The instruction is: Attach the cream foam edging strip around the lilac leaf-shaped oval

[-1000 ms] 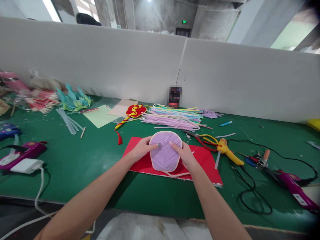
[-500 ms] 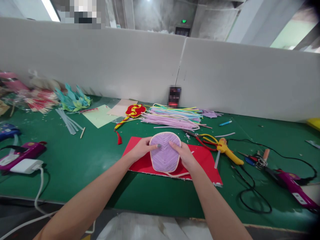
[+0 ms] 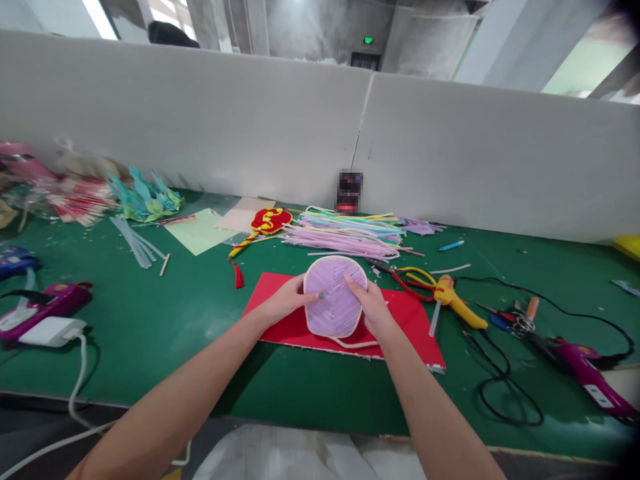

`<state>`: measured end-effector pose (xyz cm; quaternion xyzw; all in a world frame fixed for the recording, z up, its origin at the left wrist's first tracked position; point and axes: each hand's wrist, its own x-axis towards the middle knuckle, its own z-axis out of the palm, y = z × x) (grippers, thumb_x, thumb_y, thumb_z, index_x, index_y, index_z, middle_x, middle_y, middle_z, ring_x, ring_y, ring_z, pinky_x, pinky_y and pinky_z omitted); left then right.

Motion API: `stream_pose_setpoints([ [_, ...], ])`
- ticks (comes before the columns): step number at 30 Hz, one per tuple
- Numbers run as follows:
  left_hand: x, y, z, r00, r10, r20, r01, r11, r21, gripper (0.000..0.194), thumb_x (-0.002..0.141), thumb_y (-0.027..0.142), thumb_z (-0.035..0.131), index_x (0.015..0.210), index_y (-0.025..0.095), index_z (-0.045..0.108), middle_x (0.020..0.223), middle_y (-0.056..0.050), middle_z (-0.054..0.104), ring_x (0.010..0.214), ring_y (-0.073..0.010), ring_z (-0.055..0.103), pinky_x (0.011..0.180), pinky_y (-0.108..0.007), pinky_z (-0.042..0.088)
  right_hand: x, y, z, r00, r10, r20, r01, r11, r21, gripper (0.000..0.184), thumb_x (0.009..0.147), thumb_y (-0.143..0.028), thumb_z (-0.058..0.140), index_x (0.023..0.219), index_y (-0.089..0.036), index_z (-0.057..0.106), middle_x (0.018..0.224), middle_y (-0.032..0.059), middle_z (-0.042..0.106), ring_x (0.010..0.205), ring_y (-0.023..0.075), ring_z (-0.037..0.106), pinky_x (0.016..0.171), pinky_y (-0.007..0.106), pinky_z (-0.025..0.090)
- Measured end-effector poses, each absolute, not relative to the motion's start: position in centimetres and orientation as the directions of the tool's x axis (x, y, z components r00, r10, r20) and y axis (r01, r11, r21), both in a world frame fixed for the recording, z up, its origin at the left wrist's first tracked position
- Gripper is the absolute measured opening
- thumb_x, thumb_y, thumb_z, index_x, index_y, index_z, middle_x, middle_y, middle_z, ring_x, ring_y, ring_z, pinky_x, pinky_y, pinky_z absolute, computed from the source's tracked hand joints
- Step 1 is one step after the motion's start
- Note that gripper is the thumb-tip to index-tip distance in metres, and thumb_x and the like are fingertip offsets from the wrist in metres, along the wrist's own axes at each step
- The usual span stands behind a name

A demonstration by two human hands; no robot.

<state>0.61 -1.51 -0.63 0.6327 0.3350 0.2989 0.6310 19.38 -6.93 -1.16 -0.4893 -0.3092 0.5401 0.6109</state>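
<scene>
Between my two hands is a rounded purple panel made of fuzzy strips laid in a chevron pattern, with a cream rim. My left hand grips its left edge, thumb across the front. At the right edge my right hand pinches it, thumb on the face and the other fingers hidden behind. The panel is held up over a red board. A cream strip trails below it onto the board.
Behind the board lies a pile of pastel pipe cleaners, beside a red and yellow tasselled ornament. To the right are pliers, a yellow glue gun with a black cord, and keys. A purple power strip sits left.
The panel has moved slightly up and to the right and tilted a little. Both hands keep hold of it, and my right thumb has shifted up its face.
</scene>
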Motion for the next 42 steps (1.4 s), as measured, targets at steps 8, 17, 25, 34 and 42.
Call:
stream_pose_setpoints([
  [8, 0.5, -1.5, -0.6, 0.58, 0.813, -0.06, 0.053, 0.036, 0.998, 0.059, 0.062, 0.039, 0.079, 0.112, 0.014, 0.061, 0.116, -0.011, 0.068, 0.11, -0.0311, 0.06, 0.091, -0.042, 0.048, 19.6, -6.7, -1.7, 0.258, 0.956, -0.137, -0.384, -0.029, -0.923, 0.044, 0.065, -0.052, 0.074, 0.095, -0.02, 0.07, 0.099, 0.0051, 0.075, 0.097, 0.0233, 0.067, 0.085, 0.035, 0.052],
  [17, 0.3, -1.0, -1.3, 0.52, 0.853, -0.045, 0.027, 0.037, 0.999, 0.052, 0.062, 0.047, 0.077, 0.1, 0.012, 0.067, 0.104, -0.01, 0.072, 0.097, -0.0293, 0.064, 0.085, -0.04, 0.05, 19.2, -7.3, -0.9, 0.169, 0.978, -0.123, -0.309, -0.066, -0.949, 0.04, 0.056, -0.038, 0.082, 0.089, -0.018, 0.071, 0.093, 0.0054, 0.075, 0.09, 0.0247, 0.068, 0.08, 0.036, 0.052],
  [25, 0.4, -1.2, -1.1, 0.515, 0.855, -0.054, 0.02, 0.051, 0.998, 0.051, 0.061, 0.044, 0.079, 0.1, 0.013, 0.067, 0.102, -0.009, 0.073, 0.094, -0.0269, 0.066, 0.082, -0.037, 0.052, 19.2, -7.4, -0.6, 0.154, 0.978, -0.141, -0.301, -0.089, -0.949, 0.039, 0.057, -0.039, 0.082, 0.088, -0.018, 0.073, 0.092, 0.0058, 0.076, 0.088, 0.025, 0.069, 0.081, 0.037, 0.052],
  [34, 0.4, -1.2, -1.1, 0.512, 0.857, -0.062, 0.004, 0.069, 0.998, 0.052, 0.06, 0.044, 0.08, 0.101, 0.014, 0.068, 0.104, -0.01, 0.072, 0.094, -0.028, 0.066, 0.082, -0.039, 0.052, 19.0, -7.5, -0.7, 0.119, 0.978, -0.169, -0.337, -0.121, -0.934, 0.039, 0.058, -0.039, 0.082, 0.088, -0.017, 0.073, 0.089, 0.0057, 0.076, 0.09, 0.0259, 0.069, 0.084, 0.039, 0.053],
  [42, 0.4, -1.4, -1.0, 0.534, 0.842, -0.074, -0.017, 0.098, 0.995, 0.054, 0.061, 0.043, 0.08, 0.104, 0.013, 0.067, 0.105, -0.011, 0.072, 0.094, -0.0287, 0.066, 0.081, -0.04, 0.052, 19.0, -7.7, -0.3, 0.083, 0.979, -0.186, -0.362, -0.144, -0.921, 0.041, 0.057, -0.04, 0.082, 0.09, -0.017, 0.073, 0.088, 0.0065, 0.076, 0.091, 0.0272, 0.069, 0.085, 0.04, 0.053],
])
